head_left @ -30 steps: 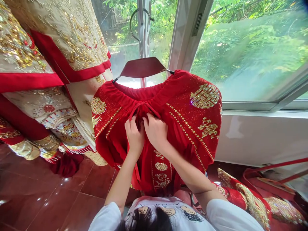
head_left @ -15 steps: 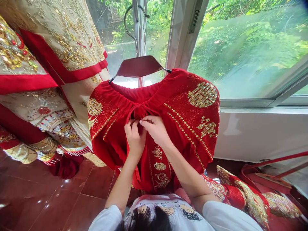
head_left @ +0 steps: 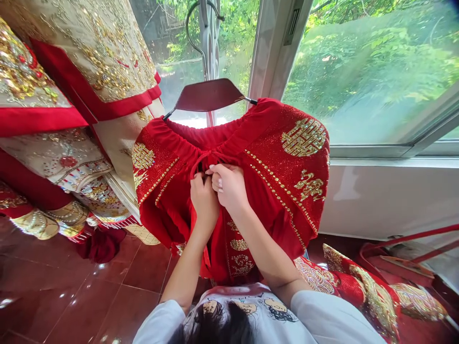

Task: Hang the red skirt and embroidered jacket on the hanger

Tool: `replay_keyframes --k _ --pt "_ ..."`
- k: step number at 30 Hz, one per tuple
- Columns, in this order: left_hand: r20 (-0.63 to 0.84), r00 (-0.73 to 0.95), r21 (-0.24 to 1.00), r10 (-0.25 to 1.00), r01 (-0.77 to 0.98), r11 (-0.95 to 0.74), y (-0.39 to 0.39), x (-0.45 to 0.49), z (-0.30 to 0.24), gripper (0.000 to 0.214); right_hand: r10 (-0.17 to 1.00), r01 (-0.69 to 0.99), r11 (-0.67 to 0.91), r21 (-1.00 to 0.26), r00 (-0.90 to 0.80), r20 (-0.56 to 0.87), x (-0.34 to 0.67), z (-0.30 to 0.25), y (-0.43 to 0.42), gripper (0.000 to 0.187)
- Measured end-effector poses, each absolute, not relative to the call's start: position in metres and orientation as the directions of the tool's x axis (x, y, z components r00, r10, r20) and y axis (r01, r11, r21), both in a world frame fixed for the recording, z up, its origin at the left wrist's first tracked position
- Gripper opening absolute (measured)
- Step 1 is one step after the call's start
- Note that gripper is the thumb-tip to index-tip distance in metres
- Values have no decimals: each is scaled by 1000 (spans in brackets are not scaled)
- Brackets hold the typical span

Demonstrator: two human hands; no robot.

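Observation:
A red skirt with gold embroidery hangs from a dark red hanger in front of the window. A thin red drawstring runs at the gathered waistband. My left hand and my right hand meet at the middle of the waistband, just below the gathers. Both have their fingers pinched on the drawstring. The fingertips partly hide what lies between them.
Cream and gold embroidered garments with red trim hang at the left, close beside the skirt. More red and gold cloth lies at the lower right. The floor is of dark red tiles. A white window sill runs behind.
Both hands have drawn closer together and risen slightly toward the waistband. The right hand's fingers have curled in tighter on the drawstring.

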State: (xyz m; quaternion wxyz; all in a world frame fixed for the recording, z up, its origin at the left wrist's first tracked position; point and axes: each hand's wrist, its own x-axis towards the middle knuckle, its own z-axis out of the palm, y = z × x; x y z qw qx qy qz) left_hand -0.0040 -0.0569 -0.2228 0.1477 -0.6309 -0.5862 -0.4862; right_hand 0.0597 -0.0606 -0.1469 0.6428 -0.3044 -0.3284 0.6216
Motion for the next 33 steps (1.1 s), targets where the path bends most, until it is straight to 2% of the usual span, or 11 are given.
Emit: replay_keyframes --k 3,7,11,14,16,18,20,22,25,30,33 --pt "761 -152 391 631 884 -258 -57 -2 -222 14 954 -448 300 -842 156 257 65 -129 -72 16" --pt "699 -104 466 708 817 -339 -77 -14 -200 14 744 128 642 -756 133 655 95 -106 -112 16" --pt "742 83 496 665 599 -629 -100 -69 -153 21 428 573 593 -565 370 825 158 -102 -119 16" --pt "902 3 285 431 748 -600 -81 -135 -116 20 253 820 372 -435 361 898 209 -104 -91 38" --pt "887 91 164 452 854 -494 -52 -172 -100 38 412 801 407 -439 268 871 231 -106 -70 48" --pt "770 144 255 621 823 -507 -26 -192 -95 60 583 655 533 -536 175 793 239 -110 -53 44" --pt "707 63 405 705 781 -475 -14 -190 -101 56 629 531 610 -589 129 767 239 -116 -39 38" --pt "750 -145 491 646 776 -396 -18 -172 -112 41 584 519 634 -574 165 795 235 -122 -24 35" --pt "824 -386 516 416 813 -268 -43 -133 -129 30 482 593 585 -554 295 825 228 -131 4 40" --pt "888 -420 455 188 862 -222 -72 -92 -139 36 295 700 469 -538 450 843 204 -150 50 49" --pt "907 -412 422 89 882 -210 -77 -85 -140 46 277 729 434 -529 451 848 191 -157 60 48"
